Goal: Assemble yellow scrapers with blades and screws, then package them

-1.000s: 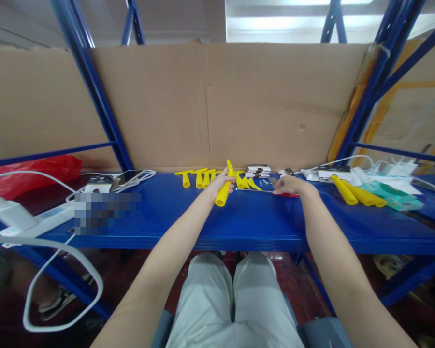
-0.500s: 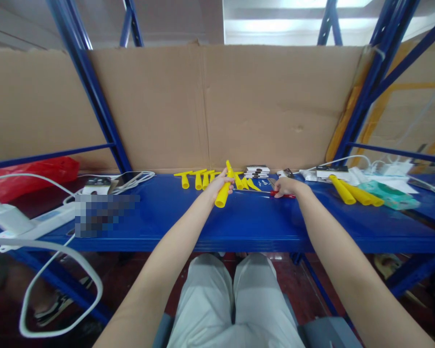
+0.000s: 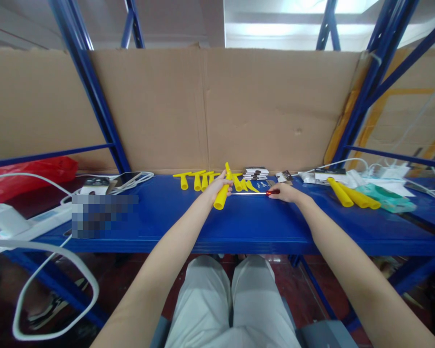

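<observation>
My left hand (image 3: 216, 186) is closed round a yellow plastic piece (image 3: 221, 199) with a hollow tube end facing me and a narrower far end. In my right hand (image 3: 284, 192) is the red handle of a screwdriver (image 3: 252, 194), its long metal shaft pointing left toward my left hand. The shaft lies low over the shelf; its tip is hard to make out near the left fingers. Behind both hands, several similar yellow pieces (image 3: 197, 182) stand in a row along the cardboard, some with a flat crosswise end.
A stack of black-and-white cards (image 3: 255, 172) sits at the back. Several yellow tubes (image 3: 353, 195) lie at right beside a green plastic packet (image 3: 395, 197). At left are a white power strip (image 3: 39, 226), cables and a red bag (image 3: 36, 176). A cardboard sheet (image 3: 275, 106) walls the back.
My right hand has shifted slightly left along the screwdriver's red handle, and the shaft shows more clearly. My left hand keeps its hold on the yellow piece, almost still.
</observation>
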The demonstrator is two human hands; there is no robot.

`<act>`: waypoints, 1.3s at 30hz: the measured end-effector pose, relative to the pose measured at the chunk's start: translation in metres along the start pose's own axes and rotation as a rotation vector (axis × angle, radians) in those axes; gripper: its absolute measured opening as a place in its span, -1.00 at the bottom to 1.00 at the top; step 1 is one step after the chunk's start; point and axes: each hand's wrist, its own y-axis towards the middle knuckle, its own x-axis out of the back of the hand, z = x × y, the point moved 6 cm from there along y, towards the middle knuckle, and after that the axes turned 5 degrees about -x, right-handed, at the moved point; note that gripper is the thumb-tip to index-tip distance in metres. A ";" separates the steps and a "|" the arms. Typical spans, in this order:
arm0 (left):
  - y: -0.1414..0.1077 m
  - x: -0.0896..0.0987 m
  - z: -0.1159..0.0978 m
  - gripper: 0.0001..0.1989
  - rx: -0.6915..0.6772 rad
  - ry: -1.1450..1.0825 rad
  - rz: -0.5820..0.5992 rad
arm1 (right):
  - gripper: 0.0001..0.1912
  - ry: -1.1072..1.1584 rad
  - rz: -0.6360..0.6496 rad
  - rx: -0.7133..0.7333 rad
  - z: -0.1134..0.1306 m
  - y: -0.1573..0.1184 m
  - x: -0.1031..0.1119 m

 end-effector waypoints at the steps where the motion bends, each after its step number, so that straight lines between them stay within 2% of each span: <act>1: 0.000 0.001 0.000 -0.17 0.002 0.003 -0.003 | -0.86 0.012 -0.006 0.010 0.001 0.000 -0.001; 6: 0.001 0.004 0.002 -0.17 0.003 0.011 -0.030 | -0.89 0.004 -0.041 0.012 0.003 -0.001 0.000; 16: 0.006 0.014 0.006 -0.16 0.004 0.051 -0.036 | -0.87 0.020 -0.021 -0.032 0.000 -0.010 0.009; 22: 0.010 0.020 0.012 -0.15 0.029 0.078 -0.037 | -0.89 0.067 -0.119 -0.037 0.003 -0.014 0.022; 30: 0.006 0.018 0.011 -0.17 0.052 0.139 -0.012 | -0.88 0.074 -0.243 0.013 0.007 -0.014 0.025; 39: 0.003 0.014 0.011 -0.20 0.049 0.184 0.007 | -0.88 0.131 -0.272 0.037 0.010 -0.015 0.029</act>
